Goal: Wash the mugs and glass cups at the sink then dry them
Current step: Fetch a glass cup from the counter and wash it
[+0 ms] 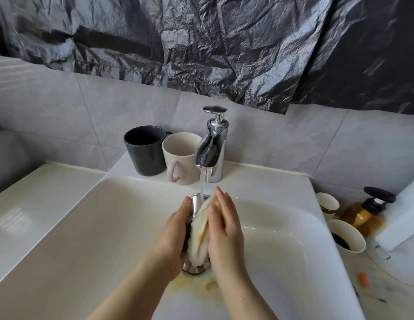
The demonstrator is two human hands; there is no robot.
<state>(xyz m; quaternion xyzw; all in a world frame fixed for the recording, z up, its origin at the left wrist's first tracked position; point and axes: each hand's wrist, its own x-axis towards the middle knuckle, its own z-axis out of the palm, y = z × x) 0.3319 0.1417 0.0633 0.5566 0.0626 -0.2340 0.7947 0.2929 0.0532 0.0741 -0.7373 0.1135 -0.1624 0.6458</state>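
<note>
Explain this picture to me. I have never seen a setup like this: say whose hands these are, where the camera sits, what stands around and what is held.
No machine here: a person's bare hands, filmed by one camera worn on the head, looking down into a white sink. The tap runs. The left hand holds a cream cloth under the water and the right hand presses flat on it. Behind, a dark mug and a cream mug stand; at the right, two cups and an amber soap bottle.
</note>
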